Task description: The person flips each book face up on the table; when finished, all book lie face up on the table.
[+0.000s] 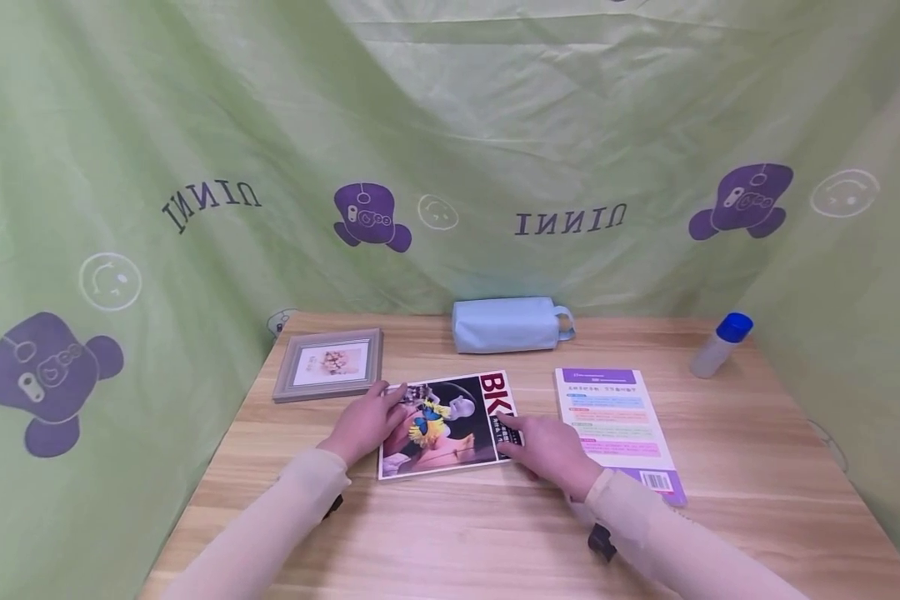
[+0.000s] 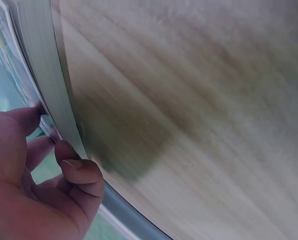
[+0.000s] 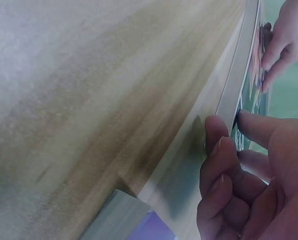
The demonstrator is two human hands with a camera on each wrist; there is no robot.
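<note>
A thick book (image 1: 457,433) with a glossy picture cover and large red "BK" letters lies face up at the middle of the wooden table. At its left edge, my left hand (image 1: 363,425) grips it. The left wrist view shows the thumb over the cover and curled fingers against the page block (image 2: 44,60). My right hand (image 1: 555,450) holds the opposite edge, partly covering the lettering. In the right wrist view, thumb and curled fingers (image 3: 220,155) pinch that side, close over the tabletop.
A framed picture (image 1: 288,371) lies left of the book. Behind stands a light blue pencil case (image 1: 504,325). To the right is a white and purple book (image 1: 607,417), partly behind my right wrist. A blue-capped bottle (image 1: 712,354) stands far right. Green curtains (image 1: 450,125) enclose the table.
</note>
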